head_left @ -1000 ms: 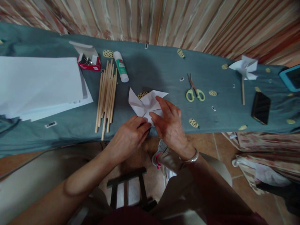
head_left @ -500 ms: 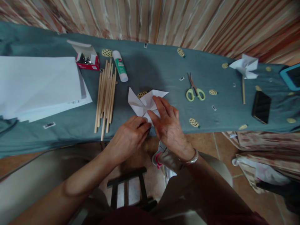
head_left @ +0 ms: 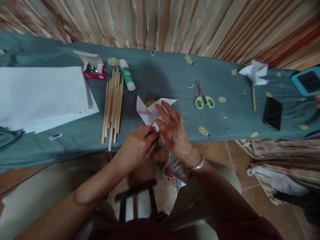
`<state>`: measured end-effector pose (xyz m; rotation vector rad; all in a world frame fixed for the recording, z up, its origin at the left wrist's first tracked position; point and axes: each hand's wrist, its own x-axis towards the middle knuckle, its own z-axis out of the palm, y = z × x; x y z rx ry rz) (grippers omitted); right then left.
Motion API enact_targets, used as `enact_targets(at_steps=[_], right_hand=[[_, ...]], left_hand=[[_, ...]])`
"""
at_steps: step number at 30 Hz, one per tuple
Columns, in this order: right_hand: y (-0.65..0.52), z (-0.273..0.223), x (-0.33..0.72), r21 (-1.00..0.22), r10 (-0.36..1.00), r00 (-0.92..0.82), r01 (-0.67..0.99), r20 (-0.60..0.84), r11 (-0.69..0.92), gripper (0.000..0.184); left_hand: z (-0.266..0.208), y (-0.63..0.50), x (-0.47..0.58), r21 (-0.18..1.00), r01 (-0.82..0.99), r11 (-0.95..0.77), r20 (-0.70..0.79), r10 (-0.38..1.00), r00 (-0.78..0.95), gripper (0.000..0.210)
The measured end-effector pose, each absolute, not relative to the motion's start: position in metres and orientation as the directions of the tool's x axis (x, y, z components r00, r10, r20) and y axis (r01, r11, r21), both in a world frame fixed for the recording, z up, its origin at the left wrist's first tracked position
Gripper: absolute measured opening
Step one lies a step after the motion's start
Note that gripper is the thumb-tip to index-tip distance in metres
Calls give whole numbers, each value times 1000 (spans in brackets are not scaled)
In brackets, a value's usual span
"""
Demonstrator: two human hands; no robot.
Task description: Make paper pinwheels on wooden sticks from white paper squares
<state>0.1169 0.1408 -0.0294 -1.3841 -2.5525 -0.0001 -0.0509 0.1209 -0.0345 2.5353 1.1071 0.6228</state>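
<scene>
A white paper pinwheel (head_left: pixel 145 112) with pointed, folded blades lies at the table's front edge, under both hands. My left hand (head_left: pixel 140 141) is closed on its near edge, fingers pressed together. Over its right side is my right hand (head_left: pixel 172 130), fingers bent and touching the paper; the thumb side meets the near blade by the left fingertips. The hands hide the pinwheel's near and right parts. To the left lie several wooden sticks (head_left: pixel 113 106) and a glue stick (head_left: pixel 127 75). Scissors (head_left: pixel 203 96) with green handles lie to the right, blades slightly apart.
White paper sheets (head_left: pixel 45 96) are stacked at left, beside an open red box (head_left: pixel 93 71) of small metal pieces. At right are a finished-looking pinwheel on a stick (head_left: pixel 254 75), a black phone (head_left: pixel 273 113) and a blue-framed device (head_left: pixel 306 81). A striped curtain (head_left: pixel 160 23) hangs behind.
My right hand has shifted slightly left across the pinwheel, its fingers more bent. The left hand keeps its hold on the near edge. The whole view has shifted a little.
</scene>
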Motion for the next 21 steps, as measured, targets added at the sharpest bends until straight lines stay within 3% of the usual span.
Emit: enact_targets(at_steps=[9, 21], right_hand=[[149, -34, 122, -279, 882, -406, 841, 241, 463, 26], [164, -28, 111, -295, 891, -387, 845, 236, 445, 15]], left_hand=[[-38, 121, -51, 472, 614, -632, 271, 767, 582, 17], [-35, 122, -49, 465, 637, -614, 216, 777, 591, 14]])
